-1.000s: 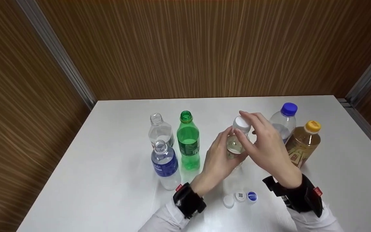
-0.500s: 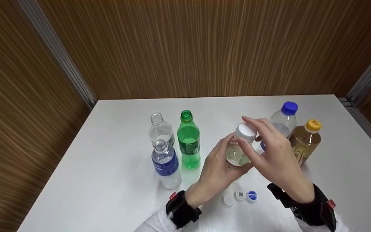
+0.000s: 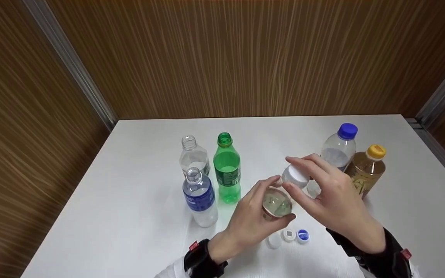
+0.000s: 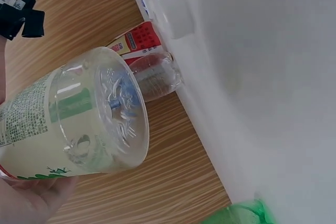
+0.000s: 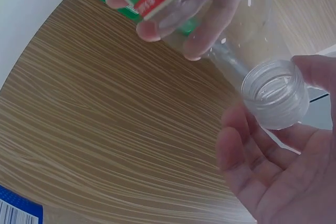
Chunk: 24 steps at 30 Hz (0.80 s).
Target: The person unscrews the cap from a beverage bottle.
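Tilted clear bottle (image 3: 277,203) grasped by left hand (image 3: 245,218), lower frame, right of centre; white top (image 3: 296,176) pinched by right hand (image 3: 338,200); loose caps (image 3: 289,234) seen nearer bottom edge.

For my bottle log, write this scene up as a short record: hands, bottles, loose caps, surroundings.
Left hand: grips the held bottle
Right hand: fingers around a white cap; whether it is free of the neck, I cannot tell
Uncapped, standing on person's left: clear bottle, blue-labelled bottle, green bottle
Capped, on person's right: blue-capped bottle, yellow-capped bottle
Loose caps: plain cap, code-printed cap, blue-printed cap
Surface: white table
Behind: wood-grain panel
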Each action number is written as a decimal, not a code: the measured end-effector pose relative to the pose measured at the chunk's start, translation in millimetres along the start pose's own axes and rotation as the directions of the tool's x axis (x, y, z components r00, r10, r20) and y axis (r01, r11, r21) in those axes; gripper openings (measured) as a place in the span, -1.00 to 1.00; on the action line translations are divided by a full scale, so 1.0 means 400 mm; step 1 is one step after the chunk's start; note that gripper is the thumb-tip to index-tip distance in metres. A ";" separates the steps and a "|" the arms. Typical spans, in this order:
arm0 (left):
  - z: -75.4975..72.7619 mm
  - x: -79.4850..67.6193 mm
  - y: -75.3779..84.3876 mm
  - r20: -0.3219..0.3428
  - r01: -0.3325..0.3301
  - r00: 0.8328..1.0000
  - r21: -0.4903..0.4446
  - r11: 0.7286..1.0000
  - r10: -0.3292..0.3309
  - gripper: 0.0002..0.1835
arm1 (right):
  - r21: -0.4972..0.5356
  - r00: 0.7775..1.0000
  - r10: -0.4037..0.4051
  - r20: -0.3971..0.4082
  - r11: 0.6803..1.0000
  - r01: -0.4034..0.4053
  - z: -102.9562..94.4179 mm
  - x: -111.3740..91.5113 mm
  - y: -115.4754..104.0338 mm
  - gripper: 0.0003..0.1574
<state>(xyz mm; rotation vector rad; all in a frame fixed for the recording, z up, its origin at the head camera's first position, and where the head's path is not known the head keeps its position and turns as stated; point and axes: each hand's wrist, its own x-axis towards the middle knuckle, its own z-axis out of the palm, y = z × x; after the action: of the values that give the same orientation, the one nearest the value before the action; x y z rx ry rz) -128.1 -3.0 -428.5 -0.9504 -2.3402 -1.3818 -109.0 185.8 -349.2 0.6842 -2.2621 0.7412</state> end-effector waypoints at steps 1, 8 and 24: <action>-0.003 -0.003 -0.001 0.004 -0.002 1.000 0.003 1.000 0.002 -0.14 | -0.011 1.000 -0.008 0.006 1.000 0.008 0.000 0.000 -0.001 -0.35; -0.016 -0.023 -0.009 0.044 -0.017 0.999 -0.005 1.000 0.017 -0.16 | -0.050 0.996 -0.077 0.043 0.996 0.079 0.004 -0.005 -0.004 -0.37; -0.020 -0.053 -0.026 0.052 -0.119 0.992 0.159 0.980 0.112 -0.24 | -0.244 0.995 0.012 0.097 0.970 0.013 0.026 -0.015 -0.014 -0.83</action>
<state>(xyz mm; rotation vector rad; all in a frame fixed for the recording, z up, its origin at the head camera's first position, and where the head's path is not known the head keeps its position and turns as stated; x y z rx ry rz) -119.9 -22.0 -442.6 -1.0588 -2.3451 -1.1186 -105.9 176.5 -358.1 0.6138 -2.3906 0.4250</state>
